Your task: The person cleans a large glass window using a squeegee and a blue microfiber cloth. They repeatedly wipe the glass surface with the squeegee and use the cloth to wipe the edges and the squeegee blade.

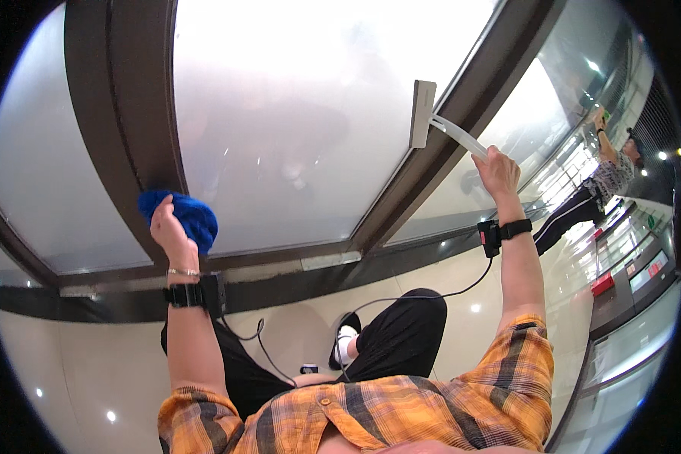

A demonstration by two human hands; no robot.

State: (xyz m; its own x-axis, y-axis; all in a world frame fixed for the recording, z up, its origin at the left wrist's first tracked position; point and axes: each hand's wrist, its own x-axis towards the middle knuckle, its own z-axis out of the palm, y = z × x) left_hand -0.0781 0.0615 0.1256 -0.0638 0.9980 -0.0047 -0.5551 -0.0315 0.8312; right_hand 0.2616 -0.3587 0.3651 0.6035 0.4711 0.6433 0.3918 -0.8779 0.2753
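Glass panel point(280, 151), hazy, upper centre, in dark framing point(140, 113). Glossy pale floor point(469, 333), below. Co-worker point(611, 178), right edge. Squeegee point(423, 115): small marking on head, too small to read. Right hand point(499, 172), right of centre: fingers closed round handle end, head beyond them to upper left. Left hand point(172, 233), centre left: fingers gripping blue cloth point(201, 223), which spreads behind and right of them.

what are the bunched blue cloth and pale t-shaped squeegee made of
The bunched blue cloth: probably microfibre or terry, judging by its matt, fuzzy folds. The pale T-shaped squeegee: likely plastic; its handle looks milky and translucent, its flat beige head smooth, though metal there is possible.
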